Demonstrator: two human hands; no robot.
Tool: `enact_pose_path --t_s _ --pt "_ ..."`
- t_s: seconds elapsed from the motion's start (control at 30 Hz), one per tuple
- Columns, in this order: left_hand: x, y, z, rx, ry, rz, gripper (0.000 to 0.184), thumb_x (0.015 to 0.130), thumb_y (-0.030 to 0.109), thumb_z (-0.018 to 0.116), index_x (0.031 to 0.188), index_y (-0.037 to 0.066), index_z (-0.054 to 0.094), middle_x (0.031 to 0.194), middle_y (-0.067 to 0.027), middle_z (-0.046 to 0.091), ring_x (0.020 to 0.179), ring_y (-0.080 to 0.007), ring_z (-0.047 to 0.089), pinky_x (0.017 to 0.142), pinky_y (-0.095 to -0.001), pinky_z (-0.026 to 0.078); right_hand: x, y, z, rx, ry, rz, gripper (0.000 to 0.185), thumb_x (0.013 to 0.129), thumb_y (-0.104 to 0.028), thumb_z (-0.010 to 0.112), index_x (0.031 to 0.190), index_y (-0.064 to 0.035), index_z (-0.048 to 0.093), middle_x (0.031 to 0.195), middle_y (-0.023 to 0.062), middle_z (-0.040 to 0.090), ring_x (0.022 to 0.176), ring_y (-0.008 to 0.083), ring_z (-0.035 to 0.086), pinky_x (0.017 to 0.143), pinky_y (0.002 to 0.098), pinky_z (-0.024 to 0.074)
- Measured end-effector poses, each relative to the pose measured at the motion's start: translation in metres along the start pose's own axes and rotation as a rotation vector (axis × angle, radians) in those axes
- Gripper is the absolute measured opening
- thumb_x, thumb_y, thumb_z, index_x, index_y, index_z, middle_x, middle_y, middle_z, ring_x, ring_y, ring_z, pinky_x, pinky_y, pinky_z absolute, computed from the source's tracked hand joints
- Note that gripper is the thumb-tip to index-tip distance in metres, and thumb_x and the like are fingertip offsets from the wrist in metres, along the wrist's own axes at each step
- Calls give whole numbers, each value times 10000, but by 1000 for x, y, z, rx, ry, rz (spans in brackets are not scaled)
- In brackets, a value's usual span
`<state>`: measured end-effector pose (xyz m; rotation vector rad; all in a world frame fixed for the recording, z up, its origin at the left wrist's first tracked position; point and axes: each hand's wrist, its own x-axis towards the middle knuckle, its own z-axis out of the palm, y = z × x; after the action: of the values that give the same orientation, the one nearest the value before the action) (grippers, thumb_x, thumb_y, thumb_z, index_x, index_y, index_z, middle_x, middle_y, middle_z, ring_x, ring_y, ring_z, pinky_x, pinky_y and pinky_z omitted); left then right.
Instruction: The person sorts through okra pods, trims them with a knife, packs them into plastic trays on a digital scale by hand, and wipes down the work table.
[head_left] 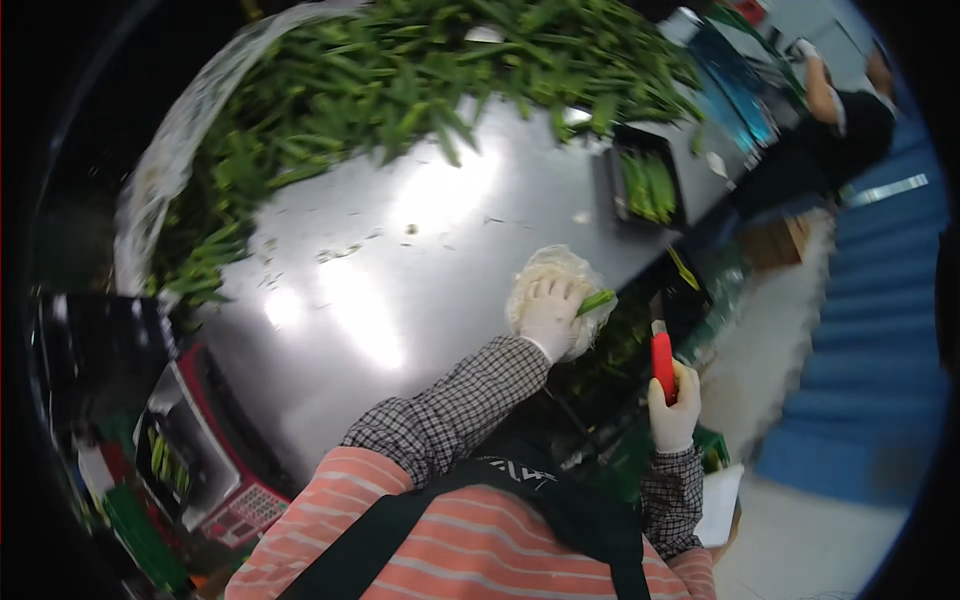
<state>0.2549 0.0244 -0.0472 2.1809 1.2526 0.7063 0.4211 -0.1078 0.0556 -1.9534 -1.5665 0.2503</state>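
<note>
My left hand (551, 312), in a white glove, rests over a crumpled pale cloth or plastic bundle (560, 262) at the table's near edge. A green okra-like pod (595, 302) sticks out beside its thumb, and the fingers are closed around it. To the right, my gloved right hand (674, 405) grips the red handle of a knife (661, 366), blade pointing up and away. Beyond my left hand lies a black tray (676, 212) with several green pods (648, 185) side by side.
A large heap of green pods (400, 75) covers the far side of the metal table (330, 235). A red-edged scale (245, 508) stands at lower left with a tray of pods on it. A person (850, 125) is at upper right. Dark crates are below the table's right edge.
</note>
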Motion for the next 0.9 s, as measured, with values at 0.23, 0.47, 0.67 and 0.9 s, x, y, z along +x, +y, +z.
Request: enact_pose_path --t_s 0.23,0.47,0.67,0.9 --pt "39 60 15 -1147 -148 -452 369 864 150 501 1216 41 485 1192 -135 518 1064 -212 516 899 -335 418 -35 28 -24 44 137 174 315 724 9 611 1037 3 576 922 117 565 847 243 563 764 312 445" --pt "-46 -76 -186 -1711 169 -257 648 951 441 323 1391 -21 210 1436 -167 277 1327 -228 277 1107 -293 213 -5 45 3 155 142 224 301 735 -26 636 1031 -14 582 896 100 565 815 224 573 721 299 457" --pt "-246 -132 -207 -76 567 -766 296 881 26 512 1170 -36 514 1140 -142 568 1072 -221 539 932 -325 412 32 43 34 137 80 145 298 741 -27 641 1033 -14 585 887 89 559 815 204 573 731 289 459" --pt "-113 -44 -117 -208 430 167 309 614 47 558 920 72 589 892 -113 603 899 -314 572 873 -460 419 28 44 19 326 61 248 291 778 -15 613 1064 6 570 946 56 551 847 142 564 758 255 451"
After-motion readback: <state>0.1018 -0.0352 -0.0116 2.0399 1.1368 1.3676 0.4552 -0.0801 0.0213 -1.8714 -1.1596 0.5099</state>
